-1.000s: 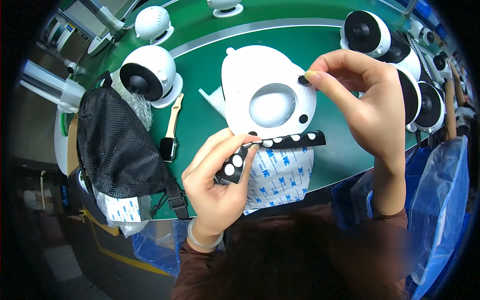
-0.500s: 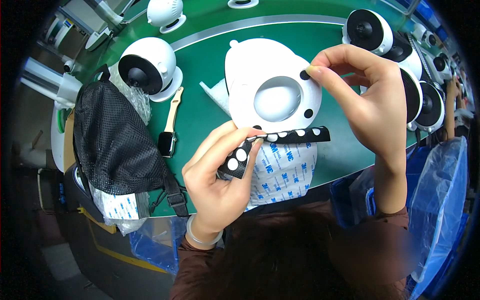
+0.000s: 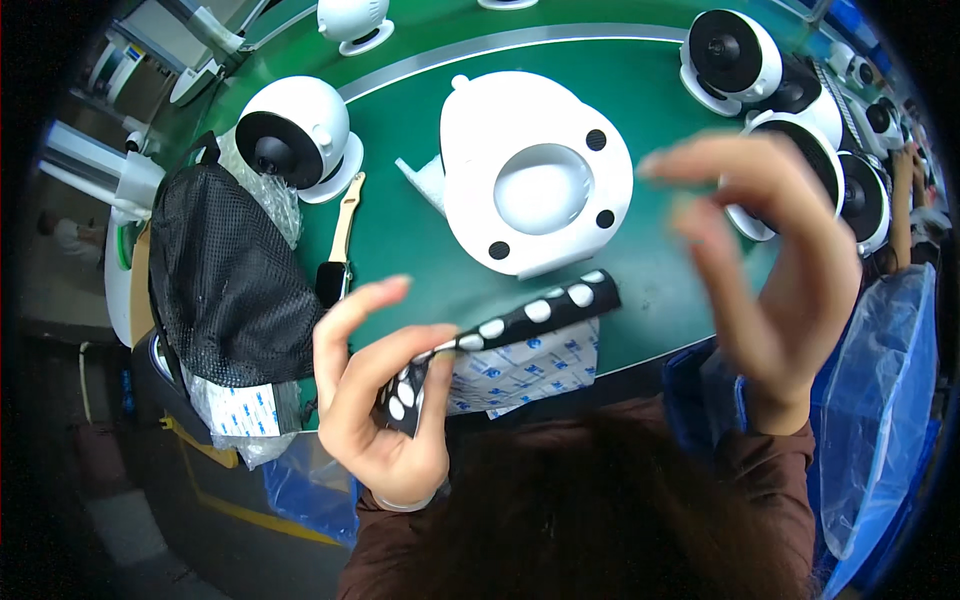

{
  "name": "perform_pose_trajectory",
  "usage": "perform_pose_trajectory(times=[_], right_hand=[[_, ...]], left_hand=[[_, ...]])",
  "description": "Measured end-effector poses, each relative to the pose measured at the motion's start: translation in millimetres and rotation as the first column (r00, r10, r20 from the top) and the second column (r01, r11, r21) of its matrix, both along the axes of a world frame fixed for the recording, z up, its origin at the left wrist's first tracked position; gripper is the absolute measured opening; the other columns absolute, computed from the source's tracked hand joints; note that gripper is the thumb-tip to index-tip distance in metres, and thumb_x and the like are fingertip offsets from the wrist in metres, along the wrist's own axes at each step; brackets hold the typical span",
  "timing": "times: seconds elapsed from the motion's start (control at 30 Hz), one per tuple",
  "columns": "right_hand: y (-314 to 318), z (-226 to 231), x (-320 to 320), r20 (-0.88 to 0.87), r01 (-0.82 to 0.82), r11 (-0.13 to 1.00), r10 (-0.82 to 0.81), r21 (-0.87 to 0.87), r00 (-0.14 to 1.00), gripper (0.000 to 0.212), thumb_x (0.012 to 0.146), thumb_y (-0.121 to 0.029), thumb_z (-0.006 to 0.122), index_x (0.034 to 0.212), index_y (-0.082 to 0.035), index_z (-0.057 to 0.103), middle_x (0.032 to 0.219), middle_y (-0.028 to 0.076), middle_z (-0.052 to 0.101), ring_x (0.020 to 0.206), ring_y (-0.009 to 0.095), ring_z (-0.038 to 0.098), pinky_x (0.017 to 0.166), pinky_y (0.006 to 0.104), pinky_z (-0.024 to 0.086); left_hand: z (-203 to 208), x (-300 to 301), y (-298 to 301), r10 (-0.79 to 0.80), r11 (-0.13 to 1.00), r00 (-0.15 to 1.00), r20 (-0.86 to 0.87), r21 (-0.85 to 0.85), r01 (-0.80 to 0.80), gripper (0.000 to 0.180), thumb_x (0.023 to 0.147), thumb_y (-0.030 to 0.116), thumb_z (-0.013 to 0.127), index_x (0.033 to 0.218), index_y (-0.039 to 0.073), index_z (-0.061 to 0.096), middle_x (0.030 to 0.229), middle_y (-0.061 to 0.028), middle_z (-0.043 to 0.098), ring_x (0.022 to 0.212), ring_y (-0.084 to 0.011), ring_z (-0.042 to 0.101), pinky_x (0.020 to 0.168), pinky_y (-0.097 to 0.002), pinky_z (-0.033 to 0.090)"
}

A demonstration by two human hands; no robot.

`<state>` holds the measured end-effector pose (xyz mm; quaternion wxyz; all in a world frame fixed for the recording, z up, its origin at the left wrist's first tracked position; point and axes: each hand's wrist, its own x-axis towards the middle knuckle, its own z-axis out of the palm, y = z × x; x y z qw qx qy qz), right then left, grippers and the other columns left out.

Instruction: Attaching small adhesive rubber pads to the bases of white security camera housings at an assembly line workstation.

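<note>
A black strip dotted with white circles (image 3: 515,325) is pinched between the thumb and a finger of my left hand (image 3: 385,420); one end curls inside the hand. Above it, on the green table, a white rounded device (image 3: 490,125) lies with its round base facing up. Three black round pads sit on that base: an upper right pad (image 3: 596,140), a lower right pad (image 3: 605,219) and a lower left pad (image 3: 500,250). My right hand (image 3: 790,270), smeared by motion, is right of the device and apart from it. Its thumb and forefinger are spread, with nothing visible between them.
White-and-blue printed liner sheets (image 3: 530,372) lie at the table's front edge. To the left are a black mesh bag (image 3: 230,280), a watch (image 3: 345,225) and a white device with a black front (image 3: 295,130). More devices (image 3: 735,55) crowd the right side.
My right hand has come off the upper right pad and moved right, its fingers parting. My left hand has lowered leftward with the strip, uncovering the lower left pad.
</note>
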<state>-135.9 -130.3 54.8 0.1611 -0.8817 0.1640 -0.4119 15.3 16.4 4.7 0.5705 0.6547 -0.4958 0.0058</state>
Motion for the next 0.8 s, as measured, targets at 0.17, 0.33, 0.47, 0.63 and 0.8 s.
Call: perform_pose_trajectory(times=[0.17, 0.33, 0.47, 0.63, 0.8], right_hand=[[16, -19, 7, -0.124, -0.219, 0.943, 0.256, 0.252, 0.959, 0.020, 0.057, -0.001, 0.068, 0.077, -0.002, 0.062, 0.073, 0.007, 0.060, 0.066, 0.020, 0.056, 0.056, 0.0259, 0.043], [15, -24, 6, -0.092, -0.240, 0.946, 0.265, 0.220, 0.960, 0.017, 0.057, 0.000, 0.066, 0.073, -0.001, 0.062, 0.065, 0.008, 0.057, 0.060, 0.020, 0.055, 0.053, 0.0254, 0.042], [17, -26, 9, -0.034, -0.249, 0.950, 0.260, 0.188, 0.965, 0.017, 0.055, -0.001, 0.067, 0.071, -0.002, 0.061, 0.066, 0.007, 0.057, 0.061, 0.020, 0.055, 0.053, 0.0264, 0.043], [17, -25, 7, -0.047, -0.292, 0.949, 0.299, 0.123, 0.953, 0.018, 0.055, -0.001, 0.068, 0.071, -0.003, 0.061, 0.068, 0.007, 0.057, 0.062, 0.020, 0.056, 0.054, 0.0269, 0.044], [19, -25, 8, -0.102, -0.236, 0.961, 0.252, 0.143, 0.962, 0.019, 0.055, 0.001, 0.067, 0.071, -0.004, 0.059, 0.068, 0.007, 0.055, 0.063, 0.021, 0.056, 0.054, 0.0273, 0.045]], left_hand=[[-2, 0, -4, -0.244, 0.968, 0.954, -0.175, -0.105, 0.228, 0.020, 0.067, -0.013, 0.049, 0.086, -0.006, 0.053, 0.085, -0.0182, 0.059, 0.080, -0.0221, 0.058, 0.075, -0.0267, 0.044], [9, -2, -6, -0.271, 0.958, 0.948, -0.167, 0.051, 0.283, 0.026, 0.058, -0.010, 0.055, 0.082, -0.005, 0.060, 0.074, -0.0122, 0.063, 0.067, -0.0151, 0.061, 0.061, -0.0213, 0.045], [4, 0, -8, -0.241, 0.970, 0.967, -0.086, 0.010, 0.242, 0.027, 0.054, -0.010, 0.057, 0.079, -0.002, 0.063, 0.069, -0.0105, 0.063, 0.060, -0.0138, 0.060, 0.055, -0.0201, 0.044], [5, -8, -9, -0.231, 0.970, 0.965, -0.123, 0.047, 0.238, 0.023, 0.055, -0.009, 0.058, 0.076, -0.001, 0.062, 0.067, -0.0096, 0.062, 0.058, -0.0132, 0.059, 0.054, -0.0197, 0.043], [6, -9, -12, -0.244, 0.959, 0.950, -0.196, 0.095, 0.266, 0.016, 0.060, -0.008, 0.062, 0.075, -0.002, 0.061, 0.068, -0.0094, 0.062, 0.059, -0.0124, 0.060, 0.055, -0.0193, 0.043]])
